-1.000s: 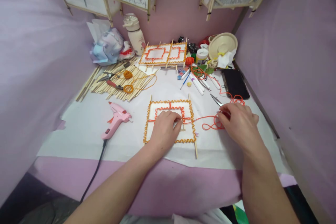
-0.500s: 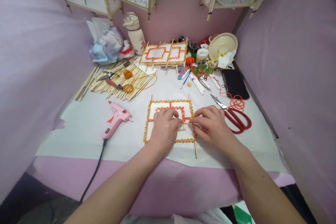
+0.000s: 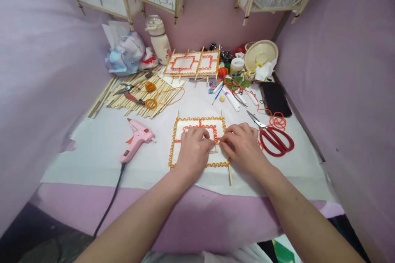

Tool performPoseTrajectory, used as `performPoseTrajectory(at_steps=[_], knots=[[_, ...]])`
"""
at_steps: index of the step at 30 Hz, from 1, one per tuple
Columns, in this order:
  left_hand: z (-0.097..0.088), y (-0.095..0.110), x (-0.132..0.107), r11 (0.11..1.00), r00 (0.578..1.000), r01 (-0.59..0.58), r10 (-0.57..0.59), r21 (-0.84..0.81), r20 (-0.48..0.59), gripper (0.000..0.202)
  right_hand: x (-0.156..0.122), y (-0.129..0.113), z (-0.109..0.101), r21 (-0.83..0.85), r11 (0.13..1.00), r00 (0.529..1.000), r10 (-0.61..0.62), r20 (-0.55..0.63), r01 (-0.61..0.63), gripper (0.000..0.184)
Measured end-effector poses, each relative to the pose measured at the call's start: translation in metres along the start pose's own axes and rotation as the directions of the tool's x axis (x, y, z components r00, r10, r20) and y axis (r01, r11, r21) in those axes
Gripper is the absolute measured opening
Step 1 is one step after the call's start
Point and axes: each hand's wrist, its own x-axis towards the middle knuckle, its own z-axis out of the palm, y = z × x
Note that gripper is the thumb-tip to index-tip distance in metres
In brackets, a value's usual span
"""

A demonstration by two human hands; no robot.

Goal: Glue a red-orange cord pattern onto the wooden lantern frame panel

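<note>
A square paper panel on wooden sticks [image 3: 188,123], trimmed with orange and red cord, lies in the middle of the white sheet. My left hand [image 3: 194,150] rests on the panel's centre with fingers curled down, pressing it. My right hand [image 3: 242,144] sits at the panel's right side, fingertips pinched on the red cord [image 3: 219,139] next to the left fingers. The cord runs on to the right in loops [image 3: 277,120]. Red-handled scissors [image 3: 273,137] lie just right of my right hand.
A pink glue gun [image 3: 135,139] with a black cable lies left of the panel. Bamboo sticks, pliers and orange cord rolls [image 3: 150,94] are at the back left. A finished double panel [image 3: 191,63], markers, a bottle [image 3: 159,41], a bowl [image 3: 261,52] and a black phone [image 3: 276,98] crowd the back.
My right hand came left from the cord loops to the panel's right edge, uncovering the red scissors. It has since edged closer to my left hand, which stayed put.
</note>
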Motion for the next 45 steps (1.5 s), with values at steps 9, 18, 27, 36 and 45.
performPoseTrajectory(at_steps=[9, 18, 27, 36, 45], knots=[[0.002, 0.001, 0.000, 1.000, 1.000, 0.005, -0.005, 0.011, 0.003, 0.028, 0.000, 0.000, 0.006, -0.019, 0.999, 0.999, 0.040, -0.014, -0.040, 0.012], [-0.002, 0.002, 0.002, 0.998, 0.997, 0.063, -0.062, -0.022, 0.036, 0.022, -0.001, 0.004, -0.005, 0.120, 0.987, 0.991, 0.114, -0.062, -0.106, 0.009], [-0.003, 0.002, 0.001, 0.988, 0.989, 0.151, -0.151, -0.019, 0.003, 0.018, -0.008, 0.040, -0.017, -0.018, 0.984, 0.984, 0.178, 0.015, -0.177, 0.020], [-0.010, 0.022, -0.006, 0.951, 0.993, 0.059, -0.086, -0.303, -0.078, 0.019, -0.007, 0.025, -0.026, 0.353, 0.888, 0.954, 0.254, 0.157, -0.294, 0.010], [-0.013, 0.037, -0.009, 0.658, 0.887, 0.461, -0.367, -0.596, 0.280, 0.019, -0.010, 0.004, -0.016, 0.699, 0.591, 0.915, 0.241, 0.323, -0.403, 0.019]])
